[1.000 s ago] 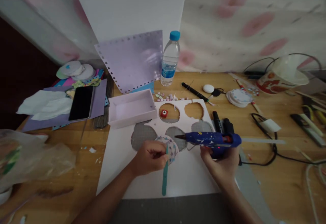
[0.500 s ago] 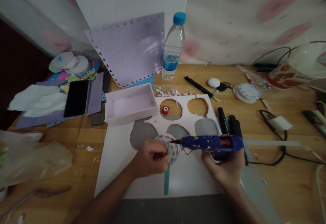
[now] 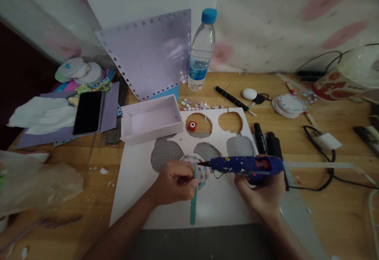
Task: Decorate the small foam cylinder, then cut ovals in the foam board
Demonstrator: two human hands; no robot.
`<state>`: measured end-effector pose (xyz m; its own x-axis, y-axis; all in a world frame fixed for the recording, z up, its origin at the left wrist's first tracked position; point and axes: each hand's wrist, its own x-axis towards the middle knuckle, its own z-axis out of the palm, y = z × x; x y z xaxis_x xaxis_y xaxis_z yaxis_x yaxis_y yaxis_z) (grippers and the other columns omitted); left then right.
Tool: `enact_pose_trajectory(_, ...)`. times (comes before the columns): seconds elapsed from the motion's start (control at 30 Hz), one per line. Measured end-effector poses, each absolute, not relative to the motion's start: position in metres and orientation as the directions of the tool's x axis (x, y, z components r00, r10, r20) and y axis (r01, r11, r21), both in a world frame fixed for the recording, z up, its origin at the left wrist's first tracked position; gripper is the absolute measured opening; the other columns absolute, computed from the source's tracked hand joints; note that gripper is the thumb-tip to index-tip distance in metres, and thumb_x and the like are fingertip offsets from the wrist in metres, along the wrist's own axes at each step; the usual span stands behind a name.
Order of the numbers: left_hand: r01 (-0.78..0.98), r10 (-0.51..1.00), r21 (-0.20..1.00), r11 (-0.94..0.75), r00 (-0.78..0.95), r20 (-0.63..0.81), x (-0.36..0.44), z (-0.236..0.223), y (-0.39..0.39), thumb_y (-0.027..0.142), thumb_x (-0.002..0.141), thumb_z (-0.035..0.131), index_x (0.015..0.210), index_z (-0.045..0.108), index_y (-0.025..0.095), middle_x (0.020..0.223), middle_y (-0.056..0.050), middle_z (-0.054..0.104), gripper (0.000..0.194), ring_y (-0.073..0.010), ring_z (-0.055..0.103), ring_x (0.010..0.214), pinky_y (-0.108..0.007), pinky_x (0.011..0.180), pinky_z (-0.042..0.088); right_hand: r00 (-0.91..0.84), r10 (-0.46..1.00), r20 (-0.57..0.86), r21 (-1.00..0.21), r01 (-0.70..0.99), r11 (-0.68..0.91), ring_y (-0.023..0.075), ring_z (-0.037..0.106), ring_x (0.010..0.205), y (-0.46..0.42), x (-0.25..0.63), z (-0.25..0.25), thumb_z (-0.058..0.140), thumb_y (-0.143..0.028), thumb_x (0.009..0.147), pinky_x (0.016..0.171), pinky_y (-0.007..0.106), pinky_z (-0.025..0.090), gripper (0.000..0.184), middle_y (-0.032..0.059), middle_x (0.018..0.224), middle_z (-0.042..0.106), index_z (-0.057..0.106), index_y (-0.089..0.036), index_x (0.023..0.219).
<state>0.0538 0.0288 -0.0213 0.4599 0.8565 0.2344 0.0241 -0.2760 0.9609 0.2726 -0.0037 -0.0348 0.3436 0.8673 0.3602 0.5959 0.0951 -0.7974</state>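
Wooden tabletop (image 3: pixel 100 197): one, spread across much of the frame, backed at upper right by one pale cloth-like covering (image 3: pixel 281 35) with pink blotches.
Blue glue gun (image 3: pixel 239 165): one, right of centre, aimed left, with its nozzle just beside one teal tool (image 3: pixel 193 210); contact unclear.
Right hand (image 3: pixel 268 195): one, lower right, wrapped firmly round the handle of the blue glue gun.
Left hand (image 3: pixel 174 185): one, lower centre, pinched tight on the narrow teal tool.
Patterned disc (image 3: pixel 203 181): one, centre, partly hidden by the left hand; hard to tell whether held or resting.
White board (image 3: pixel 225 208): one, beneath both hands, with five round cut-outs, two above and three below.
Red block (image 3: pixel 190 127): one, inside the upper-left cut-out.
Black markers (image 3: pixel 260 139): two, right of the white board.
Open box (image 3: pixel 149 118): one, left of centre.
Water bottle (image 3: pixel 201 58): one, upright, upper centre, beside one lilac sheet (image 3: pixel 151 55).
Phone (image 3: pixel 88 113): one, left.
Disc stack (image 3: pixel 288 105): one, right; layers too blurred to count.
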Motion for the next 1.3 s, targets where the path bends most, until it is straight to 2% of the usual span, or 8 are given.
enact_pose_trajectory(0.33,0.007,0.855,0.968,-0.252,0.471,0.219,0.0528,-0.0219,0.0283,0.005,0.066,0.049,0.054,0.024,0.020,0.051,0.005,0.026,0.032,-0.0076,0.026,0.046,-0.026,0.043,0.019,0.304,0.865,0.399,-0.761,0.636,0.128,0.0097,0.048,0.043,-0.0030,0.2745,-0.0356,0.067,-0.023,0.062,0.042,0.021,0.044,0.035,-0.0067,0.063,0.052,0.051,-0.021,0.093)
enact_pose_trajectory(0.47,0.038,0.864,0.976,-0.213,0.474,0.170,0.0527,-0.0218,0.0274,0.007,0.067,0.050,0.053,0.025,0.020,0.050,0.004,0.028,0.032,-0.0084,0.028,0.047,-0.027,0.045,0.020,0.303,0.867,0.397,-0.760,0.638,0.125,0.0102,0.048,0.043,-0.0026,0.2745,-0.0355,0.067,-0.024,0.062,0.042,0.022,0.044,0.035,-0.0072,0.061,0.051,0.050,-0.021,0.093)
enact_pose_trajectory(0.7,0.084,0.872,0.979,-0.188,0.474,0.127,0.0521,-0.0190,0.0273,0.011,0.070,0.052,0.053,0.024,0.020,0.049,0.003,0.030,0.034,-0.0092,0.028,0.046,-0.029,0.045,0.020,0.309,0.867,0.392,-0.759,0.641,0.115,0.0102,0.048,0.046,-0.0024,0.2735,-0.0333,0.065,-0.024,0.062,0.043,0.023,0.045,0.033,-0.0056,0.066,0.052,0.050,-0.021,0.091)
enact_pose_trajectory(0.9,0.072,0.869,0.978,-0.194,0.475,0.137,0.0521,-0.0196,0.0271,0.007,0.067,0.051,0.052,0.025,0.020,0.049,0.004,0.028,0.032,-0.0091,0.029,0.046,-0.028,0.045,0.020,0.318,0.873,0.369,-0.771,0.629,0.098,0.0095,0.049,0.046,-0.0033,0.2735,-0.0339,0.066,-0.024,0.062,0.044,0.022,0.045,0.035,-0.0050,0.070,0.053,0.051,-0.021,0.094)
enact_pose_trajectory(1.07,0.073,0.878,0.980,-0.184,0.460,0.130,0.0532,-0.0182,0.0268,0.008,0.067,0.051,0.051,0.023,0.020,0.048,0.004,0.026,0.035,-0.0089,0.028,0.045,-0.027,0.044,0.019,0.287,0.848,0.446,-0.698,0.705,0.129,0.0147,0.057,0.057,-0.0049,0.2768,-0.0355,0.068,-0.029,0.063,0.052,0.027,0.049,0.033,-0.0013,0.075,0.058,0.054,-0.020,0.091)
enact_pose_trajectory(1.3,0.059,0.886,0.987,-0.150,0.451,0.108,0.0516,-0.0187,0.0252,0.012,0.067,0.055,0.049,0.022,0.020,0.048,0.004,0.024,0.038,-0.0082,0.025,0.045,-0.028,0.045,0.017,0.234,0.731,0.641,-0.564,0.789,0.243,0.0132,0.055,0.054,0.0023,0.2823,-0.0379,0.074,-0.028,0.065,0.051,0.025,0.046,0.032,-0.0022,0.071,0.057,0.055,-0.019,0.088)
